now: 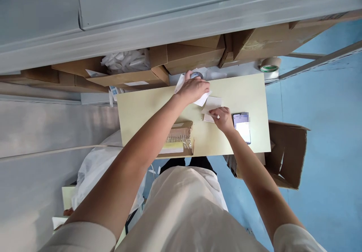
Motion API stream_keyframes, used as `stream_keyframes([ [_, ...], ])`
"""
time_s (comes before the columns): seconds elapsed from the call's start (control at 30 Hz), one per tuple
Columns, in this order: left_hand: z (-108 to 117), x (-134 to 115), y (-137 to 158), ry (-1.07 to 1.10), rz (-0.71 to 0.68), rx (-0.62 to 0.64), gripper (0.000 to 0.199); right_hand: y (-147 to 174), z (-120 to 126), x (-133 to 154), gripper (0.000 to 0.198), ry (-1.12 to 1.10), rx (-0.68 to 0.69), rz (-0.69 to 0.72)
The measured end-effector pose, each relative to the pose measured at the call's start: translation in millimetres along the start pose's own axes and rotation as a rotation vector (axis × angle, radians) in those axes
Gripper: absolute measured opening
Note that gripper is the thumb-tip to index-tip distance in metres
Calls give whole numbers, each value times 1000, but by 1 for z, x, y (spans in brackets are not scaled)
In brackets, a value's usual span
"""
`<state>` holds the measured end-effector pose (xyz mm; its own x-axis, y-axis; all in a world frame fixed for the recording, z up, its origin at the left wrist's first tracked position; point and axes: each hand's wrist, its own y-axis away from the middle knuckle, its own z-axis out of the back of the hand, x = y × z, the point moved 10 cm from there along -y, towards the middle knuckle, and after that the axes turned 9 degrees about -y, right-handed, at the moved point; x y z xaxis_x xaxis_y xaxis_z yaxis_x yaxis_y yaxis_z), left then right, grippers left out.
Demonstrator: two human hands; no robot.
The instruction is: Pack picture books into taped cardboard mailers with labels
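My left hand [194, 89] reaches over the back of the cream table, its fingers curled. A grey roll of tape [197, 75] shows right at its fingers, and a white paper [201, 100] sticks out beneath the hand. What exactly the left fingers grip is hidden. With thumb and finger, my right hand [223, 118] pinches a white slip of paper [212, 103] over the table, just right of the left hand. Another white slip [208, 118] lies partly under it. A phone [242, 128] with a lit screen rests just right of my right hand.
An opened cardboard box [178, 136] lies at the front of the table [251, 93]. Behind stand several cartons, one holding white plastic pieces [126, 60]. A roll of brown tape [270, 64] sits at the back right. A big open carton [287, 154] is right of the table.
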<state>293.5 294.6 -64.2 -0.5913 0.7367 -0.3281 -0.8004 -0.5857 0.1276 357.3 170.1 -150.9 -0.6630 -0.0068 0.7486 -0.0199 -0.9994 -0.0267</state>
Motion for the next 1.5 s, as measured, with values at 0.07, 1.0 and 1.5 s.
stream_keyframes([
  [0.07, 14, 13, 8, 43, 103, -63, 22, 6, -5, 3, 18, 52, 76, 6],
  [1.0, 55, -39, 302, 1615, 377, -491, 37, 104, 34, 328, 29, 115, -348, 384],
  [1.5, 65, -38, 324, 1343, 249, -414, 34, 126, 24, 347, 22, -2, -297, 437],
])
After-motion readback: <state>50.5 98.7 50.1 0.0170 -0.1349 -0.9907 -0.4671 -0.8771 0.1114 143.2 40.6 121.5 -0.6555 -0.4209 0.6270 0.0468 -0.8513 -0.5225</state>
